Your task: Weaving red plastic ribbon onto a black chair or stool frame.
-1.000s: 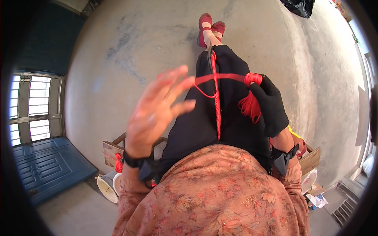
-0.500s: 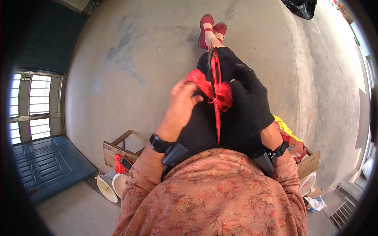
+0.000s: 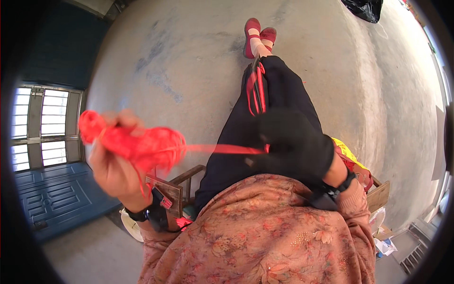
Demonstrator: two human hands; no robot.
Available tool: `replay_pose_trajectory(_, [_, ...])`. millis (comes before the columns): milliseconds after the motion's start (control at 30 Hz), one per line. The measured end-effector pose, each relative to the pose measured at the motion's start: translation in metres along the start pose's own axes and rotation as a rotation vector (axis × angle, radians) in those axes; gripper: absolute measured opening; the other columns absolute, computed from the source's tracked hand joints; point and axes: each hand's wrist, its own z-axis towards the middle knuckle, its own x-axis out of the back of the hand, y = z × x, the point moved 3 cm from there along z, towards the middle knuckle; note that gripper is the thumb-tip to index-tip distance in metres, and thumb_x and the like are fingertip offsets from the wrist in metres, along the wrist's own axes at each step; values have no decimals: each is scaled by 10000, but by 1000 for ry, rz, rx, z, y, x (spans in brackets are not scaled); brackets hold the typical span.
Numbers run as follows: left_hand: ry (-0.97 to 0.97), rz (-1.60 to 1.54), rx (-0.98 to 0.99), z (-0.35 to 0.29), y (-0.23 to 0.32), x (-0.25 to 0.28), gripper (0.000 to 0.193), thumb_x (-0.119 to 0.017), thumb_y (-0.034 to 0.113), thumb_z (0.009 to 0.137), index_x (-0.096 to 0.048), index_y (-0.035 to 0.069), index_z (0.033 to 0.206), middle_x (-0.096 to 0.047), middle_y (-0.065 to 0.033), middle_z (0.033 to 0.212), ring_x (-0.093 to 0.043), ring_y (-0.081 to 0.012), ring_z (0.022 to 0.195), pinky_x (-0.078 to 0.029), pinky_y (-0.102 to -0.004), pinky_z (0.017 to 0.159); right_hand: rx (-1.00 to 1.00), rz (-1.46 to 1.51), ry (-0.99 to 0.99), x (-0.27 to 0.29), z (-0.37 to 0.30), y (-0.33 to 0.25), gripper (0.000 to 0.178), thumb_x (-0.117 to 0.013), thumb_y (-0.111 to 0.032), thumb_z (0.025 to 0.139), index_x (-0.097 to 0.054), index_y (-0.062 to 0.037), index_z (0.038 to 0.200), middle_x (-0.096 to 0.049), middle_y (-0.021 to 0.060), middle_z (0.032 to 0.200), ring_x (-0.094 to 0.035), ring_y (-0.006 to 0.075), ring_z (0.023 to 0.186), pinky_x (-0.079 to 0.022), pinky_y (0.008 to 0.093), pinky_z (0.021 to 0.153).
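My bare left hand [image 3: 116,173] is closed around a bundle of red cord [image 3: 158,144], held out to the left above the bench end. From the bundle a red strand [image 3: 213,148] runs straight across my lap to my right hand [image 3: 298,144]. That hand wears a black glove and is closed on the red cord near my thighs, its fingertips partly blurred. Beyond it, a narrow black loop [image 3: 258,90] with red cord along it stretches between my legs toward the knees. The glove covers the loop's near end and the braided part.
I sit on a wooden bench [image 3: 378,195], with a yellow and red bag [image 3: 347,154] on its right end. A pale bucket [image 3: 130,225] stands low on the left. A blue door panel [image 3: 61,194] is at far left; a black plastic bag [image 3: 364,9] lies ahead right.
My left hand has swung left and nearer with the cord bundle, drawing a strand out straight. The gloved right hand has come down closer to my waist.
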Motion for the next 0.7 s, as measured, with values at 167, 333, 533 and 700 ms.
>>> replay_pose_trajectory(167, [213, 470, 330, 16, -65, 34, 347, -642, 240, 933, -566, 28, 1197, -640, -65, 934, -613, -108, 763, -491, -252, 637, -275, 711, 17, -1, -55, -13, 74, -642, -29, 915, -697, 16, 939, -692, 123, 857, -686, 199, 743, -540, 299, 690])
replay_pose_trajectory(333, [-73, 660, 447, 16, -155, -1, 353, -790, 144, 807, -603, 23, 1080, -630, 0, 814, -579, -67, 703, -493, -259, 646, -437, 974, 75, -6, -88, -29, 133, -590, 3, 950, -667, 70, 1036, -710, 132, 931, -687, 171, 787, -550, 315, 702])
replay_pose_trajectory(533, [-66, 1049, 303, 17, -191, -35, 378, -813, 191, 725, -622, 8, 995, -635, -104, 721, -641, -182, 684, -534, -337, 697, -410, 912, 251, -9, -124, -43, 163, -584, 6, 949, -672, -23, 1083, -734, 127, 957, -576, 86, 606, -466, 261, 540])
replay_pose_trajectory(700, [38, 651, 389, 24, -172, -3, 301, -765, 148, 821, -635, 8, 1054, -702, -80, 975, -681, -163, 850, -556, -304, 776, -488, 328, 433, 41, -101, -25, 225, -620, -30, 909, -663, -28, 1130, -715, 118, 1033, -632, 116, 800, -494, 250, 715])
